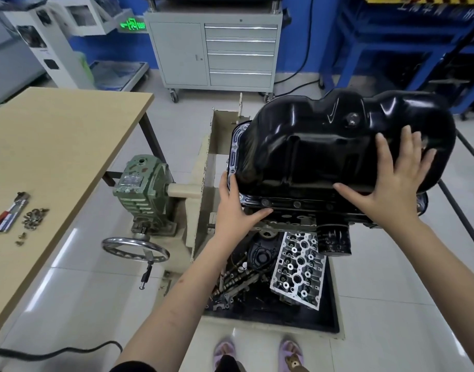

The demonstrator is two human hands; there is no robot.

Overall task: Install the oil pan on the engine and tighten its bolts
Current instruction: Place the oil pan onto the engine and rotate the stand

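Note:
The glossy black oil pan [324,146] lies upside down on top of the engine block [297,218], which hangs in a cream stand. My left hand [234,208] grips the pan's flange at its near left corner, thumb along the front edge. My right hand [391,181] presses flat with spread fingers on the pan's right side wall. A pile of small bolts [34,217] lies on the wooden table at the left, beside a red-handled tool [7,218].
The wooden table [56,157] fills the left. A green gearbox [142,189] with a steel handwheel [135,249] stands between the table and the stand. Under the engine, a black tray [327,320] holds a cylinder head [297,269] and loose parts. A grey tool cabinet [217,52] stands behind.

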